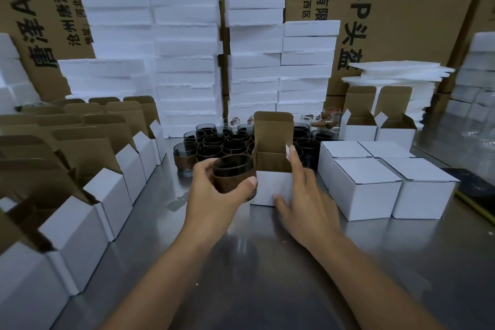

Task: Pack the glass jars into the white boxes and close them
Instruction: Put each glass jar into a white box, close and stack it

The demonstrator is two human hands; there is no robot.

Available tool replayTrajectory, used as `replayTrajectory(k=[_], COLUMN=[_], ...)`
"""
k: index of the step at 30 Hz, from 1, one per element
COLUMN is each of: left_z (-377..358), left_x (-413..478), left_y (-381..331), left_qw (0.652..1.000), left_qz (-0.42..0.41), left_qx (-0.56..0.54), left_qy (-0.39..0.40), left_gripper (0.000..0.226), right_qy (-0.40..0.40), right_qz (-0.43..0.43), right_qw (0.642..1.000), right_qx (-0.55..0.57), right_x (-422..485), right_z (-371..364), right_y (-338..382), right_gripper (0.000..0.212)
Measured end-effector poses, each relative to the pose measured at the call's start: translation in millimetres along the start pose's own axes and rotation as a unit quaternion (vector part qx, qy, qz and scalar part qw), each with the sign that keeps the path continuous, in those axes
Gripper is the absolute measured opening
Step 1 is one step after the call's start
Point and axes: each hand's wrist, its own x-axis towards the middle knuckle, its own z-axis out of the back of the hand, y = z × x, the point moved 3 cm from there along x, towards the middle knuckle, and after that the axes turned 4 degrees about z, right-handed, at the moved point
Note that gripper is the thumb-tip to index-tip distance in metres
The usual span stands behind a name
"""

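**Jar Insertion: Hazards and Hand State**

Hazard: the glass jar (233, 177) is held just left of the open white box (270, 187), close against its near-left corner and not yet above the opening. If it enters tilted, its base may catch a brown side flap or the wall and tip the light box. A loose grip may drop the jar onto the metal table (267, 262).

Left hand (211, 193): fingers and thumb curled round the jar wall, holding it upright.

Right hand (302, 195): fingers spread and nearly straight, forefinger at the box's upper right edge, thumb at its near face, steadying it.
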Motion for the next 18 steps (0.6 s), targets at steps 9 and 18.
replayTrajectory(k=[9, 18], left_z=[-5.0, -3.8], left_x=[-14.3, -14.0], left_y=[0.1, 5.1], left_qw=[0.994, 0.99], left_qz=[0.026, 0.061], left_qx=[-0.074, -0.099], left_qy=[0.075, 0.082], left_gripper=[0.031, 0.026], right_qy=[-0.053, -0.046], right_qz=[-0.03, -0.038], right_qw=[0.997, 0.949], right_qx=[0.047, 0.311], right_x=[-6.4, -29.7], right_z=[12.5, 12.8], right_y=[12.2, 45.9], right_gripper=[0.088, 0.046])
